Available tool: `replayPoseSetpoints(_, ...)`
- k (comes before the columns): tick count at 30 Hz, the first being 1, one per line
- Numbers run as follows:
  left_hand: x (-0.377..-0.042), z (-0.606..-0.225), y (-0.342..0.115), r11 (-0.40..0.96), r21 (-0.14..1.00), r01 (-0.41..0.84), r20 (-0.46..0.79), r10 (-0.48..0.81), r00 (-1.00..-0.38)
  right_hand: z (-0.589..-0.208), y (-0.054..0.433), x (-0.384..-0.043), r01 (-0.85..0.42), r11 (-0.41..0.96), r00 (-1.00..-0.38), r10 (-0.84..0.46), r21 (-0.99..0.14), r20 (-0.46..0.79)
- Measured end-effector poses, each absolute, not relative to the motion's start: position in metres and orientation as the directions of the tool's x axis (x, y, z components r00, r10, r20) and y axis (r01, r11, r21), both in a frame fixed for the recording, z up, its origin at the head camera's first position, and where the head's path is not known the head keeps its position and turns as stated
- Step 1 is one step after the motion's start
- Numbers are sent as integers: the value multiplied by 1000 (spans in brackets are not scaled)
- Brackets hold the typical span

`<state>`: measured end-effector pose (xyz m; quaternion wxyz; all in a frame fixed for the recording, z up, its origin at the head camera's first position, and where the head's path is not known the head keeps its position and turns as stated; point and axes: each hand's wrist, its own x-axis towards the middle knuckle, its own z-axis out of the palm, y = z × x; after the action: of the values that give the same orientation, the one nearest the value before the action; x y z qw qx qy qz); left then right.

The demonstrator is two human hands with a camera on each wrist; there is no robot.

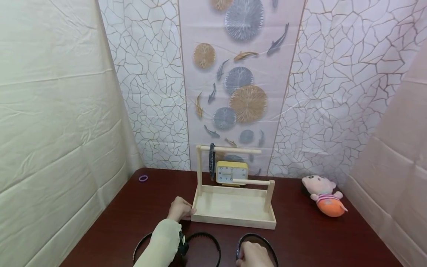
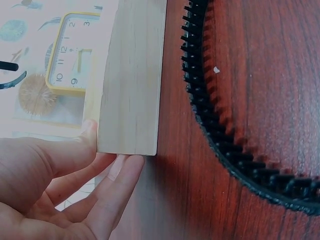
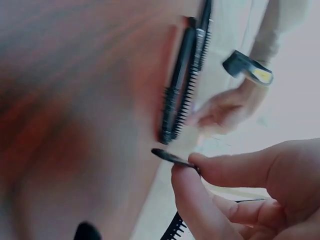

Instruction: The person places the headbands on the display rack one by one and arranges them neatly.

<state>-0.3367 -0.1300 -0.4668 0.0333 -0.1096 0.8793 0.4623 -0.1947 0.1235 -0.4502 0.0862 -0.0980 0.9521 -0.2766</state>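
Note:
A pale wooden stand [image 1: 233, 206] with a shallow tray base and two bars is on the table. My left hand [image 1: 180, 208] holds its left front corner; the left wrist view shows the thumb and fingers around the wooden edge [image 2: 132, 75]. One dark headband [image 1: 212, 163] hangs from the upper bar. At the front, my right hand [image 1: 254, 255] pinches another black headband [image 3: 172, 157] between thumb and finger. Two more headbands lie on the table near my left forearm: a toothed black one [image 1: 218, 248] and another [image 1: 136, 249] partly hidden by the sleeve.
Behind the stand is a yellow-framed clock [image 1: 231, 173]. A plush doll [image 1: 325, 196] lies at the right, and a small purple ring [image 1: 143, 178] at the back left of the dark red table [image 1: 133, 207]. Curtains enclose the table at the back and sides.

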Motion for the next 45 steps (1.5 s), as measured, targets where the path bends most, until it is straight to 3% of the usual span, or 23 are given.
replayPoseSetpoints(8,-338,-467,-131,542,807,-233,-166,-170,-971,-431,135,-189,-187,829,-982,-155,-528,104)
replayPoseSetpoints(21,-338,-468,-131,553,800,-233,-169,-165,-972,-413,143,-184,-36,748,-996,29,-662,86)
replayPoseSetpoints(34,-338,-467,-131,540,808,-236,-171,-169,-971,-389,148,-180,-37,718,-965,155,-695,213)
replayPoseSetpoints(45,-337,-468,-130,506,834,-222,-167,-151,-974,-385,151,-186,-112,683,-910,221,-722,350)
